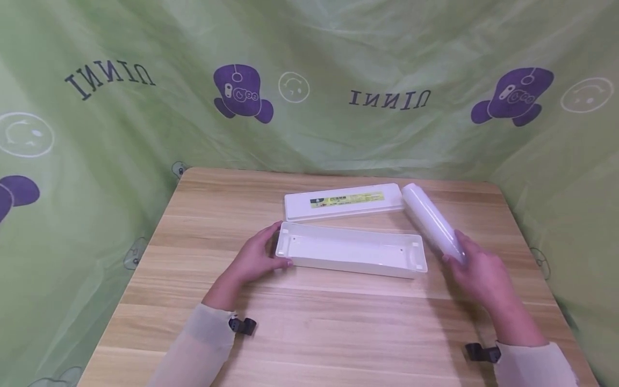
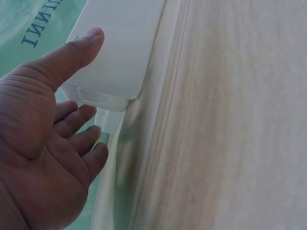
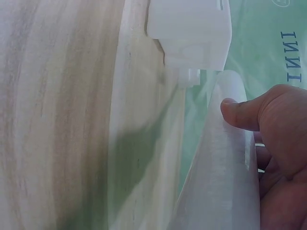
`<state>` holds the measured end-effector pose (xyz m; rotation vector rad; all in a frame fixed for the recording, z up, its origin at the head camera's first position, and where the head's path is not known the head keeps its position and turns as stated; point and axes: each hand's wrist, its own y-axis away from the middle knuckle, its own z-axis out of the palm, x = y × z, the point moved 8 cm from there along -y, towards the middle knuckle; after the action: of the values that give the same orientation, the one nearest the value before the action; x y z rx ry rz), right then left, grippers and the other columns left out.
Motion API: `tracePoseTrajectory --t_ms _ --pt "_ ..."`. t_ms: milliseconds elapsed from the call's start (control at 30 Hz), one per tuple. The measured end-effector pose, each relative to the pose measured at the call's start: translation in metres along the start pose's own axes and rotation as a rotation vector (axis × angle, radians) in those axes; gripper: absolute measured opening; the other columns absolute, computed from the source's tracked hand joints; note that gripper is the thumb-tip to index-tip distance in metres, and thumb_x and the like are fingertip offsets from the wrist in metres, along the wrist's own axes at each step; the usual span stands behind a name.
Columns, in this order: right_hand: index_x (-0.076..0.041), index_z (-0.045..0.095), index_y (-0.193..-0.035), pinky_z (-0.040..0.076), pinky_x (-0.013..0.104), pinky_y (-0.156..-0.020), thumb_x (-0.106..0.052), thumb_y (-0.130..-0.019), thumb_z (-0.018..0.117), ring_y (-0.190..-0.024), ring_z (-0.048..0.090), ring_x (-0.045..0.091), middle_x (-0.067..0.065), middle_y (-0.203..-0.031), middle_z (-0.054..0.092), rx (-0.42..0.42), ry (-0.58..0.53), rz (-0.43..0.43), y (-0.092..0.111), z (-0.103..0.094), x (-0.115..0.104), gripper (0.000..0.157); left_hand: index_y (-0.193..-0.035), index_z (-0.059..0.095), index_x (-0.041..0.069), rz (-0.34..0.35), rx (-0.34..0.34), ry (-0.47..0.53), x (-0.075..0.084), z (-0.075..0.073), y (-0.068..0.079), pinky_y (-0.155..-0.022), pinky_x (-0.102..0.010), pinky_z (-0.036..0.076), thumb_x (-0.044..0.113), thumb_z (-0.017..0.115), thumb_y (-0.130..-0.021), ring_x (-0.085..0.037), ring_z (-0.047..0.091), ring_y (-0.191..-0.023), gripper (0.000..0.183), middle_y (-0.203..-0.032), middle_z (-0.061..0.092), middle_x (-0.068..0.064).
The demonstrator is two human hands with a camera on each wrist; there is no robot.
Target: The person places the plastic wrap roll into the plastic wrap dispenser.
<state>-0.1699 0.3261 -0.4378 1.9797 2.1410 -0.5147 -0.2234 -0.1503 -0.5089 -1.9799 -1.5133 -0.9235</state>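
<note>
A white open-topped plastic box [image 1: 348,250] lies lengthwise on the wooden table, its inside facing up. My left hand [image 1: 258,255] holds its left end, the thumb on the near wall and the fingers toward the far corner. In the left wrist view, the thumb of the left hand [image 2: 53,124] lies against the box's side [image 2: 117,48]. My right hand [image 1: 481,269] grips the near end of a roll of clear plastic wrap [image 1: 432,220], which slants away right of the box. In the right wrist view, the thumb lies over the roll [image 3: 225,158].
Behind the box lies a white lid [image 1: 297,207] with a yellow-green label [image 1: 348,199]. The roll's far end is close to the lid's right end. Green printed cloth [image 1: 319,140] hangs behind and beside the wooden table [image 1: 338,322].
</note>
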Motion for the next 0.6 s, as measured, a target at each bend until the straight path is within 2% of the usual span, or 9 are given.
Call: tracePoseTrajectory --t_ms 267,600 --pt "0.001 0.038 -0.148 0.047 0.068 -0.067 -0.017 -0.088 0.072 -0.082 0.060 0.056 0.041 -0.115 0.056 0.063 0.003 -0.065 -0.002 -0.006 -0.008 0.071 -0.154 0.034 0.023 0.021 0.000 0.000 0.002 0.000 0.000 -0.116 -0.043 0.026 0.054 0.087 -0.065 -0.022 0.033 -0.141 0.108 -0.151 0.042 -0.003" --pt "0.002 0.039 -0.147 0.047 0.067 -0.064 -0.012 -0.084 0.074 -0.078 0.060 0.054 0.042 -0.108 0.058 0.090 -0.007 -0.104 -0.004 -0.010 -0.017 0.073 -0.154 0.034 0.020 0.012 -0.001 0.001 0.001 0.000 0.001 -0.116 -0.043 0.026 0.057 0.086 -0.065 -0.023 0.034 -0.141 0.109 -0.151 0.042 -0.003"
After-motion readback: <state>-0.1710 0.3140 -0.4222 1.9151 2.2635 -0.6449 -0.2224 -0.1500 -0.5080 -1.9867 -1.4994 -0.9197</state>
